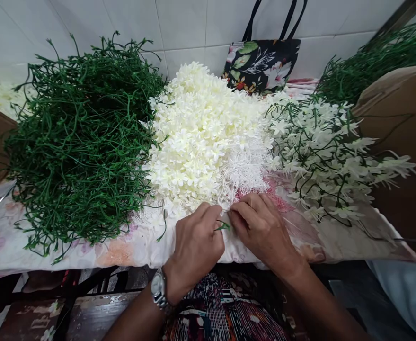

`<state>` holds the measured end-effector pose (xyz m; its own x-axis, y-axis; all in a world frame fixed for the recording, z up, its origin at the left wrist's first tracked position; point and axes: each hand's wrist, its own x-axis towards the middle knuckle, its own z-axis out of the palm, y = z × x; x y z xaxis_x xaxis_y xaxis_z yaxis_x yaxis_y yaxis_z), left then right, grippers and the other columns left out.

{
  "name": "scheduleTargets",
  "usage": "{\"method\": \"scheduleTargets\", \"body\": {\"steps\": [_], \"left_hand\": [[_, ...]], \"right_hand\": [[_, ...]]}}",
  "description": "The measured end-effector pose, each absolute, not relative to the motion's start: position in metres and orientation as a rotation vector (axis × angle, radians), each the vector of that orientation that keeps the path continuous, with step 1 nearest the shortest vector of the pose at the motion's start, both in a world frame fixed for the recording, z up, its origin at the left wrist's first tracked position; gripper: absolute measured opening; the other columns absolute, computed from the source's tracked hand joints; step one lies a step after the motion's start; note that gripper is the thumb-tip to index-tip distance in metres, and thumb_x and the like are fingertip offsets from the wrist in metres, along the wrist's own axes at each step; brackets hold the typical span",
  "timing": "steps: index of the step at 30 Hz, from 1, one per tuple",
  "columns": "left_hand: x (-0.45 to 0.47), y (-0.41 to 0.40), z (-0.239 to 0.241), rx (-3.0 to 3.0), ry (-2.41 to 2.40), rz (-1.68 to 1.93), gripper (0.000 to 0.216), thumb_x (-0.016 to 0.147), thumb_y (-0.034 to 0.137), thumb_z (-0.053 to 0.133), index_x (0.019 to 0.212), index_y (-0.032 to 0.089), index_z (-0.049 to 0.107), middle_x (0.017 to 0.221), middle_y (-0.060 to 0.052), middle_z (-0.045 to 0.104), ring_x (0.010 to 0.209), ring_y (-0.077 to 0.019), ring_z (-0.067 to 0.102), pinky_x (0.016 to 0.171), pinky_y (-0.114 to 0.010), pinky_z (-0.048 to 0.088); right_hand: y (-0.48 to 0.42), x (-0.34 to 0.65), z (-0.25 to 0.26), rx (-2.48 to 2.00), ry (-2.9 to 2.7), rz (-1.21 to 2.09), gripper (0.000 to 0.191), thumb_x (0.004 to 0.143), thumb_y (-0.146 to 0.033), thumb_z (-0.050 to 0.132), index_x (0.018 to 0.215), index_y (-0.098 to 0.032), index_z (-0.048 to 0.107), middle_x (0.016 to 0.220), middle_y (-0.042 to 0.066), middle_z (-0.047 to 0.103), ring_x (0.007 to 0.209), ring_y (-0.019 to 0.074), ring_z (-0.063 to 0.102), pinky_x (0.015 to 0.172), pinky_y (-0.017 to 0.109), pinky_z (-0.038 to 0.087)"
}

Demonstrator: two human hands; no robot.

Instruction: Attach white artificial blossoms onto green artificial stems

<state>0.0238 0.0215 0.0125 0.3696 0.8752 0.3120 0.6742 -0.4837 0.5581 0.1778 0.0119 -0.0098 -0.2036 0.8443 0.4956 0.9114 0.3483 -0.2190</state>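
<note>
no words, numbers or brand marks can be read anywhere; the dial of the wristwatch (157, 287) on the left hand (197, 241) is too small to make out, the black bag (261, 64) bears only printed flowers and leaves, and the cloth (115, 251) over the table carries a faded flower pattern, no lettering

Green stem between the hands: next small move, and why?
Likely reach the right hand to the white blossoms just ahead and take one. The left hand pinches a short green stem, the right hand meets it, and no blossom shows on it.
</note>
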Motion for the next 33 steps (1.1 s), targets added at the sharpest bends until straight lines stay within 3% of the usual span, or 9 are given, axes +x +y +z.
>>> {"method": "scheduleTargets", "body": {"steps": [4, 8, 14, 18, 20, 22, 27, 33], "left_hand": [[0.040, 0.028, 0.009, 2.611, 1.500, 0.596, 0.023, 0.066, 0.000, 0.043, 0.071, 0.017, 0.058, 0.062, -0.002, 0.057, 0.048, -0.0142, 0.045, 0.042, -0.025, 0.028], [0.039, 0.029, 0.006, 2.598, 1.490, 0.688, 0.023, 0.066, -0.001, 0.044, 0.066, 0.017, 0.057, 0.059, -0.002, 0.056, 0.047, -0.0137, 0.044, 0.042, -0.025, 0.028], [0.026, 0.027, 0.016, 1.800, 1.237, 1.167, 0.015, 0.073, 0.008, 0.055, 0.076, 0.018, 0.067, 0.068, -0.002, 0.064, 0.064, -0.0128, 0.056, 0.057, -0.024, 0.045], [0.024, 0.026, 0.022, 1.094, 1.124, 1.188, 0.002, 0.064, 0.017, 0.069, 0.066, 0.017, 0.070, 0.050, 0.003, 0.053, 0.044, -0.0060, 0.041, 0.042, -0.018, 0.031], [0.024, 0.026, 0.023, 0.784, 1.025, 1.134, 0.009, 0.058, 0.021, 0.075, 0.064, 0.017, 0.070, 0.039, 0.008, 0.038, 0.036, -0.0020, 0.024, 0.037, -0.017, 0.018], [0.024, 0.025, 0.024, 0.588, 0.946, 1.084, 0.015, 0.052, 0.021, 0.079, 0.062, 0.015, 0.069, 0.037, 0.010, 0.030, 0.035, -0.0005, 0.016, 0.037, -0.016, 0.013], [0.025, 0.023, 0.024, 0.422, 0.850, 1.058, 0.018, 0.048, 0.018, 0.080, 0.061, 0.016, 0.069, 0.036, 0.012, 0.027, 0.034, -0.0002, 0.013, 0.035, -0.015, 0.015], [0.028, 0.019, 0.021, 0.454, 0.868, 1.061, 0.023, 0.046, 0.025, 0.084, 0.060, 0.015, 0.069, 0.036, 0.009, 0.036, 0.034, 0.0000, 0.018, 0.035, -0.014, 0.016]], "right_hand": [[0.010, 0.176, -0.011, -1.499, -2.019, -0.101, 0.017, 0.083, -0.009, 0.048, 0.071, -0.018, 0.057, 0.073, 0.006, 0.055, 0.072, 0.0188, 0.046, 0.067, 0.034, 0.042], [0.009, 0.179, -0.010, -1.446, -1.942, -0.024, 0.014, 0.082, -0.008, 0.050, 0.074, -0.018, 0.056, 0.073, 0.006, 0.056, 0.073, 0.0184, 0.050, 0.069, 0.034, 0.043], [0.006, 0.183, -0.006, -1.271, -1.843, 0.033, 0.012, 0.081, -0.006, 0.052, 0.081, -0.017, 0.055, 0.070, 0.004, 0.060, 0.068, 0.0160, 0.054, 0.062, 0.030, 0.045], [0.007, 0.183, -0.003, -1.228, -1.784, 0.040, 0.012, 0.081, -0.007, 0.053, 0.081, -0.019, 0.055, 0.065, 0.001, 0.059, 0.059, 0.0130, 0.053, 0.055, 0.026, 0.044], [0.007, 0.182, -0.001, -1.219, -1.757, 0.060, 0.011, 0.082, -0.008, 0.052, 0.081, -0.019, 0.056, 0.065, 0.001, 0.059, 0.059, 0.0129, 0.053, 0.055, 0.026, 0.044], [0.006, 0.181, 0.004, -1.201, -1.725, 0.110, 0.011, 0.083, -0.009, 0.051, 0.083, -0.018, 0.057, 0.067, 0.002, 0.060, 0.062, 0.0133, 0.055, 0.056, 0.026, 0.045], [-0.002, 0.174, 0.023, -1.097, -1.688, 0.277, 0.016, 0.082, -0.006, 0.049, 0.090, -0.017, 0.059, 0.074, 0.004, 0.058, 0.068, 0.0133, 0.055, 0.059, 0.025, 0.048], [-0.006, 0.160, 0.028, -1.027, -1.721, 0.297, 0.016, 0.082, -0.005, 0.047, 0.088, -0.015, 0.058, 0.071, 0.004, 0.057, 0.067, 0.0134, 0.054, 0.059, 0.026, 0.047]]}}
